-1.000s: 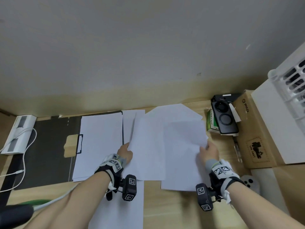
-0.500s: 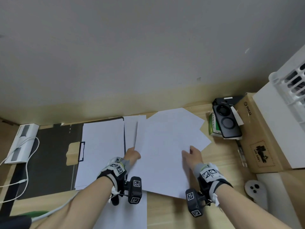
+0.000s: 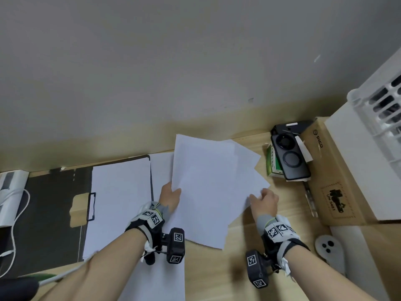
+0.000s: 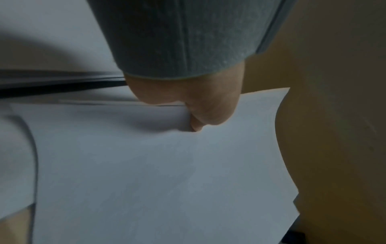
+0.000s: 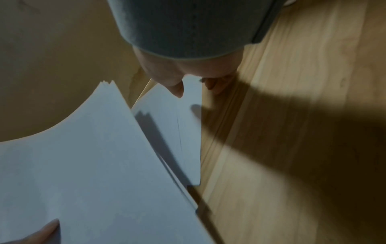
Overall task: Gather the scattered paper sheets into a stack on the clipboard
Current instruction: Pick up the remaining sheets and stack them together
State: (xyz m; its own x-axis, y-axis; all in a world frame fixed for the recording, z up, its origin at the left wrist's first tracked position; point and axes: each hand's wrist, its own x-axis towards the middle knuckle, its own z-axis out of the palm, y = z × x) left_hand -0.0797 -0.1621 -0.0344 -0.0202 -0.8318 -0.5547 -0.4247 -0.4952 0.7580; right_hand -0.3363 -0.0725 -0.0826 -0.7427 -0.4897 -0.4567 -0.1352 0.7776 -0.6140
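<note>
Sheets, loose, white: a fanned bundle (image 3: pixel 212 190) held just above the desk (image 3: pixel 245 268), right of the clipboard (image 3: pixel 54 213), corners splayed and not yet squared. Left hand (image 3: pixel 170 197) pinches the bundle's left edge, thumb on top; right hand (image 3: pixel 265 202) grips its right corner, fingers curled beneath. Clipboard lies at the desk's left rear with a sheet (image 3: pixel 118 200) already on it, clip to the left. Progress, as judged: part done, since most sheets are collected but not on the board. Left over: one sheet (image 3: pixel 161 168) peeking out beside the clipboard's right edge, another (image 3: pixel 160 281) at the desk's near edge; then squaring and laying down.

Views compared: the head view alone shows the clipboard, the strays and a cardboard box (image 3: pixel 332 174) at the right edge. Left wrist view shows the thumb (image 4: pixel 208 113) pressed into the paper (blurred). Right wrist view shows the staggered sheet edges (image 5: pixel 108 84), so several sheets are held.
</note>
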